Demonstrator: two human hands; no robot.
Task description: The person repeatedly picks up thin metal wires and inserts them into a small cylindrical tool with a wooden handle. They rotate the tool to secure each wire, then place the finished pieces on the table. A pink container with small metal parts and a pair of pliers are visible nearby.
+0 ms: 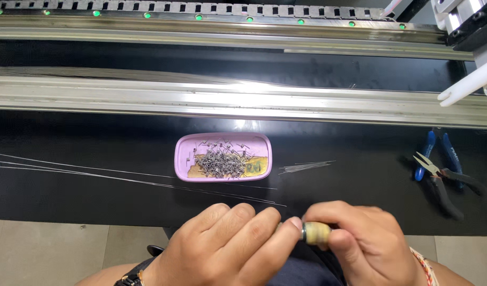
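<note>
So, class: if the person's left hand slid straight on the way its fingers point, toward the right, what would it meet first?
The left hand points right, so its fingertips would meet the small yellowish cylinder pinched by the right hand. They look to be touching it already, though depth is unclear.

We see a pink tray [184,159] on the black mat [95,143], heaped with small bent metal pins [220,161]. Long thin wires [95,173] lie to its left, short straight ones [305,167] to its right. Blue-handled pliers [426,157] cross what may be black-handled cutters [450,185]. Beyond runs an aluminium rail [227,98].
</note>
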